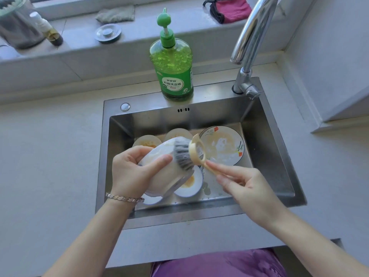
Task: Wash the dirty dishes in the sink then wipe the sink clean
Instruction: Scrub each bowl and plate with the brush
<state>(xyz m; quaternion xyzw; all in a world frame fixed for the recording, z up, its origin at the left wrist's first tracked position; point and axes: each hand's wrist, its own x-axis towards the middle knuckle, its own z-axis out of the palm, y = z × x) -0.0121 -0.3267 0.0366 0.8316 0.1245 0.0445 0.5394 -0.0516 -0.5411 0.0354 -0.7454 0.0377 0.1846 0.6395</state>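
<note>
Bowl point(169, 176) half behind left hand point(130, 169)

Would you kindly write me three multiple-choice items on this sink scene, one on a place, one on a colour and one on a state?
1. Where does the green soap bottle stand? A in the basin; B on the sink's back rim; C on the window ledge.
2. What colour are the bristles of the brush in the right hand? A red; B blue; C grey.
3. What state is the flowered plate in? A smeared with residue; B clean and dry; C broken.
Key: 1 B, its base sits on the steel rim; 2 C, grey bristles press the bowl held in the left hand; 3 A, orange smears and foam cover the plate.
</note>
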